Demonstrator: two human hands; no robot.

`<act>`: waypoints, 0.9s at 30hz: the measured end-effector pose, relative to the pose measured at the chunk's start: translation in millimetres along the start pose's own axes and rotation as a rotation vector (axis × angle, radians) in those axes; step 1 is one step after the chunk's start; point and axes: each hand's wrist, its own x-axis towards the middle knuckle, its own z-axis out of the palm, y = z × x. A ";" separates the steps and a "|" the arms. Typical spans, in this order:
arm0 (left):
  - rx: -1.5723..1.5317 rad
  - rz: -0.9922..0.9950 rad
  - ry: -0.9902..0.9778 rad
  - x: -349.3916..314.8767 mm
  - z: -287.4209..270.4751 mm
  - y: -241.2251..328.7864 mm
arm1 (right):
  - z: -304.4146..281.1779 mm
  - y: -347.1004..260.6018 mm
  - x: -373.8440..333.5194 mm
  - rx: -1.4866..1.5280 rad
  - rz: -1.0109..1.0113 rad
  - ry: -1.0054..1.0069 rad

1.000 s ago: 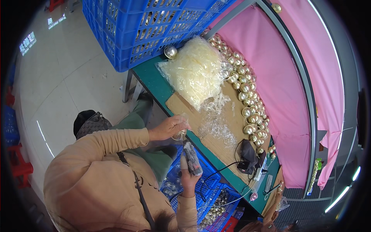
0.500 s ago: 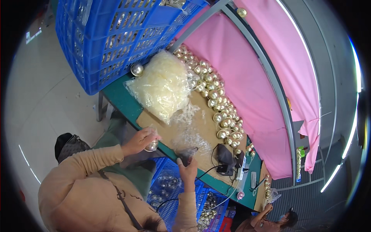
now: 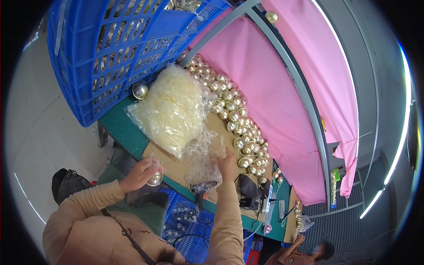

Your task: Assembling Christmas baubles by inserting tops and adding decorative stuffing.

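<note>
My left hand [image 3: 142,174] is closed at the table's near edge around a shiny silver ball ornament [image 3: 155,178]. Something pinkish covers its fingertips. Over the cardboard, my right hand [image 3: 227,165] reaches forward with thumb and finger apart, and I see nothing between them. To its left lie small clear plastic pieces [image 3: 201,154] in a loose heap. A dark, gun-shaped tool [image 3: 204,186] rests by the near edge, below that heap. Beyond it bulges a clear bag of pale yellowish pieces [image 3: 170,110]. Many pale gold ball ornaments [image 3: 247,143] line the far side.
A tall blue crate [image 3: 88,66] stands at the left end of the green table [image 3: 121,128], near a lone silver ball [image 3: 140,91]. Black devices [image 3: 248,190] and a power strip [image 3: 267,198] sit to the right. Blue baskets [image 3: 192,236] are below. Another person [image 3: 304,251] works at lower right.
My right hand has let go of the dark tool, which now lies on the table, and has moved forward over the cardboard. The left hand still holds the ball. The whole view has shifted slightly.
</note>
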 end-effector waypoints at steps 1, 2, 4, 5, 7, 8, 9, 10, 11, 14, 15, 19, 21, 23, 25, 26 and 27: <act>-0.005 -0.001 0.019 -2.9 -1.7 -2.9 | 9.0 2.2 8.4 -0.002 0.016 0.008; -0.010 -0.002 0.036 -3.2 -3.5 -4.5 | 16.1 6.2 18.4 0.006 0.082 -0.046; 0.019 -0.002 0.033 -1.2 -7.7 -2.9 | 28.4 10.9 31.1 -0.009 0.114 -0.004; 0.048 -0.004 0.027 -0.5 -9.4 -1.6 | 33.4 12.0 35.9 -0.024 0.150 0.037; 0.073 -0.018 0.032 2.5 -11.5 1.4 | 37.5 17.2 46.5 -0.020 0.213 -0.070; 0.100 -0.028 0.032 4.4 -11.9 2.6 | 37.7 20.9 51.2 -0.016 0.279 -0.170; 0.097 -0.033 0.033 6.2 -11.5 3.6 | 38.0 26.5 54.1 -0.018 0.280 -0.175; 0.083 -0.044 0.043 7.8 -11.5 4.9 | 39.2 33.1 55.6 0.018 0.267 -0.208; 0.069 -0.054 0.051 9.1 -11.3 5.4 | 41.1 39.7 55.0 0.054 0.256 -0.240; 0.038 -0.076 0.040 14.2 -12.0 5.7 | 42.8 49.4 47.8 0.071 0.191 -0.165; 0.036 -0.079 0.037 15.0 -11.0 3.1 | 39.5 51.4 44.0 0.069 0.196 -0.166; -0.053 -0.127 -0.021 16.4 -11.5 0.4 | -1.5 6.4 24.5 0.756 0.598 -0.228; -0.003 -0.122 -0.068 20.7 -9.1 7.6 | -18.3 -10.9 5.2 1.180 0.740 -0.261; -0.116 -0.129 -0.131 29.4 1.8 16.8 | -40.8 -45.7 -18.0 1.529 0.610 -0.458; -0.130 -0.099 -0.176 32.9 10.7 19.1 | -57.1 -79.1 -41.2 1.608 0.608 -0.525; -0.147 -0.057 -0.230 34.5 15.0 21.2 | -62.5 -90.5 -52.2 1.613 0.572 -0.597; -0.138 -0.069 -0.225 34.9 18.1 25.7 | -66.4 -99.9 -62.2 1.618 0.535 -0.669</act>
